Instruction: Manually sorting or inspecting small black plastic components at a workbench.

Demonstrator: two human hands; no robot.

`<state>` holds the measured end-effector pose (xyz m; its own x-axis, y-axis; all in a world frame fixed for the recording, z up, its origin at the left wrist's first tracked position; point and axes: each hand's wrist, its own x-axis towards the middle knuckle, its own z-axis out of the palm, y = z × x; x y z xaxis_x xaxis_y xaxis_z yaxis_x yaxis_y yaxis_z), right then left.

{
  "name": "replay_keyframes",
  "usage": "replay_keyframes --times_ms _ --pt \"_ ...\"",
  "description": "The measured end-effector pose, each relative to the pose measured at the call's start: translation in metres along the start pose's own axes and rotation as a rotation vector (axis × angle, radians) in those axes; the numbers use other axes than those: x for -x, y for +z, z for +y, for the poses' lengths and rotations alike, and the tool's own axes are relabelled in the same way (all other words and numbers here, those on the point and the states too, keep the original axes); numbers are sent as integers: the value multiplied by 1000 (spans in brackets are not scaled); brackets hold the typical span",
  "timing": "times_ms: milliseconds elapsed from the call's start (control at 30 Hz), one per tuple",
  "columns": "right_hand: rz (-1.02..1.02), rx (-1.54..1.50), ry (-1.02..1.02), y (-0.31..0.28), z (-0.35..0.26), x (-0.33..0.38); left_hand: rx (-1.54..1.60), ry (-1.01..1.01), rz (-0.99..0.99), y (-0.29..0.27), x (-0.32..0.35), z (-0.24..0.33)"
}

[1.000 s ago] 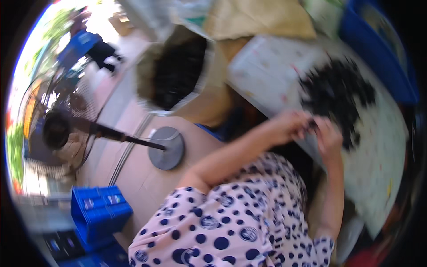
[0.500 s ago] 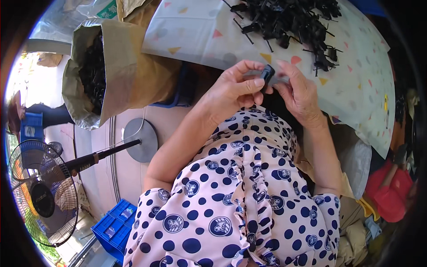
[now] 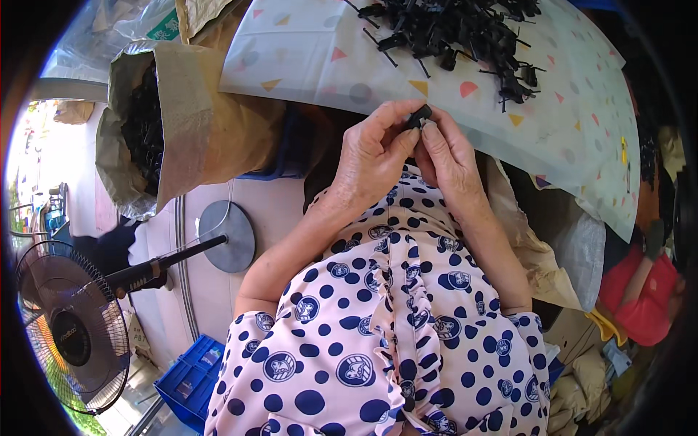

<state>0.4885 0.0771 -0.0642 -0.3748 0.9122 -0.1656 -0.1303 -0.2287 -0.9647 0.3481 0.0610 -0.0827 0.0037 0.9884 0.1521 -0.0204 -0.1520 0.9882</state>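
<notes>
In front of my body, just off the table's near edge, my left hand (image 3: 372,156) grips a small black plastic part (image 3: 419,116) between thumb and fingers. My right hand (image 3: 449,156) meets it there, its thumb and fingertips pinched against the same part. Fingers cover most of the part, so its full shape is hidden. Beyond my hands, a loose pile of black plastic parts (image 3: 443,36) with thin stems lies on the table, which has a white patterned cover (image 3: 305,62).
To my left stands an open paper sack (image 3: 190,120) filled with black pieces. A standing fan (image 3: 71,334) and a blue crate (image 3: 190,385) are on the lower left. Brown paper (image 3: 527,251) hangs by my right arm. Another person in red (image 3: 643,298) is at the far right.
My right hand has moved left and closed on the black part beside my left hand; before, its fingers were apart from it. The view has shifted slightly.
</notes>
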Motion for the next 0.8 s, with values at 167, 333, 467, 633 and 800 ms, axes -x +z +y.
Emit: replay_keyframes --times_ms 167,333,467,633,800 --pt "36 -1 -14 2 6 -4 -66 16 7 2 -2 -2" --pt "63 -40 -26 6 10 -2 -270 142 111 5 -3 -2" --pt "80 -129 102 7 7 -3 -438 237 132 8 -4 3" --pt "-38 -92 159 -10 16 -11 -485 65 60 6 2 -5" --pt "-119 141 -48 -19 18 -9 -203 -84 -15 -5 -2 7"
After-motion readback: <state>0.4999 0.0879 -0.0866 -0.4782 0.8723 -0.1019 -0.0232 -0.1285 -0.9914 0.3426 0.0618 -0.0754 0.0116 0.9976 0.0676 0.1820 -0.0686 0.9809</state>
